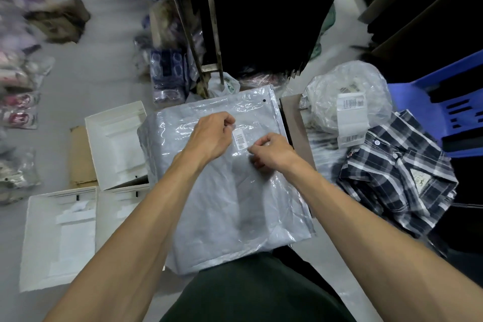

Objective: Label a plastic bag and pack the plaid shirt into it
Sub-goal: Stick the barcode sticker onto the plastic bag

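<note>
A small white barcode label (239,139) lay on the plastic bag (230,191), its print too small to read. Barcode stickers on the label strip (351,119) were likewise illegible. The triangular tag (424,182) on the plaid shirt (397,172) bore blurred lettering.

Person, seen from a head-worn camera: two bare forearms, uncovered from the elbow region down to the wrists, no sleeve edge visible in frame. Left hand (213,136) and right hand (271,153): bare, ungloved, no rings, watch or bands visible at fingers or wrists. Lower body: dark garment (251,293), near-black with a green cast, plain matte cloth with no visible print, seam or pocket detail, filling the near centre of the view.
</note>
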